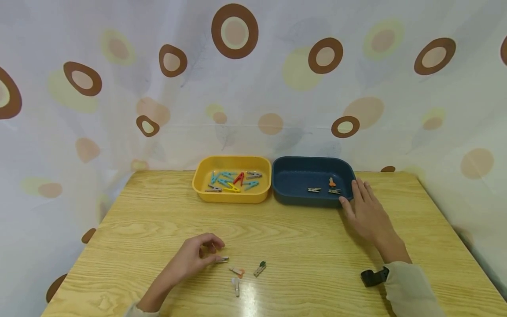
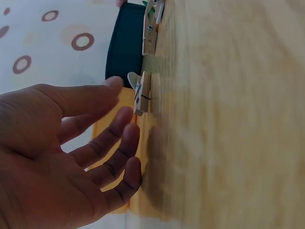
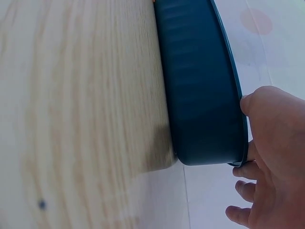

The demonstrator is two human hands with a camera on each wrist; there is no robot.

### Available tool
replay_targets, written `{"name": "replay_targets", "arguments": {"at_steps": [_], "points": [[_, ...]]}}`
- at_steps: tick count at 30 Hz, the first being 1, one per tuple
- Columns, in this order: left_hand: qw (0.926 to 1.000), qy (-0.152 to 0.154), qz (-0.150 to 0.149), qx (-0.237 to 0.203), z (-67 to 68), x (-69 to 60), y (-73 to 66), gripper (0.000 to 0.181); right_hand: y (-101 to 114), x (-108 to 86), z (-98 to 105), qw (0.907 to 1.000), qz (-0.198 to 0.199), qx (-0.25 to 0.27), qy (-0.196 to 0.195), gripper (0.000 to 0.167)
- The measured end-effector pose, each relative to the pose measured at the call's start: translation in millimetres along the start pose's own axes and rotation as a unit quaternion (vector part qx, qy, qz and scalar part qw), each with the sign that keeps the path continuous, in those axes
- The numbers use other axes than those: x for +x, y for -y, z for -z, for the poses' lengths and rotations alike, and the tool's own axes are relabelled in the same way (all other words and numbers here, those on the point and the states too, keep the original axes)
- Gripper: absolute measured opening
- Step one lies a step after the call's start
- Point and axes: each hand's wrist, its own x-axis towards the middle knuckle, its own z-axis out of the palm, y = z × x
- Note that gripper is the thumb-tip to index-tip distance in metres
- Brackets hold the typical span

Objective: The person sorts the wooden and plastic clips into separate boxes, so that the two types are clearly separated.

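My left hand (image 1: 196,255) is low over the table, its fingers loosely bent and spread from the thumb. A small wooden clothespin (image 1: 224,259) with a whitish piece lies at the thumb tip; in the left wrist view this clothespin (image 2: 143,98) is just past the thumb and fingertips, not enclosed by them. To its right lie a clothespin with an orange piece (image 1: 236,271), one with a green piece (image 1: 259,269) and a pale one (image 1: 236,287). My right hand (image 1: 368,215) rests with extended fingers and thumb against the right end of the dark blue tray (image 3: 205,95).
The yellow tray (image 1: 233,198) touches the blue tray's left side and holds several blue, red, yellow and grey clips. Inside the blue tray lie two wooden clothespins (image 1: 314,190) and a small orange piece (image 1: 332,182). A patterned cloth (image 1: 253,97) hangs behind the table.
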Motion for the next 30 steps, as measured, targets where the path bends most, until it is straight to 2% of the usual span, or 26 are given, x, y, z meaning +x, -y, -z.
{"name": "replay_targets", "arguments": {"at_steps": [6,12,23,30], "points": [[0.9998,0.008,-0.011,0.015,-1.8,-2.4,3.0,0.02,-0.3,-0.3,1.2,1.0,0.002,0.005,-0.006,0.078],[0.9993,0.014,-0.006,0.034,-3.3,-3.8,4.0,0.014,-0.2,0.7,-0.3,1.0,0.002,0.002,-0.004,0.077],[0.9988,0.025,-0.013,0.04,-5.9,-2.5,2.5,0.014,-1.2,-0.6,-0.3,1.0,-0.002,0.006,0.001,0.078],[0.9991,0.017,-0.012,0.037,-6.4,-1.9,0.0,0.013,-2.4,1.6,-2.5,1.0,0.002,0.007,-0.002,0.078]]}}
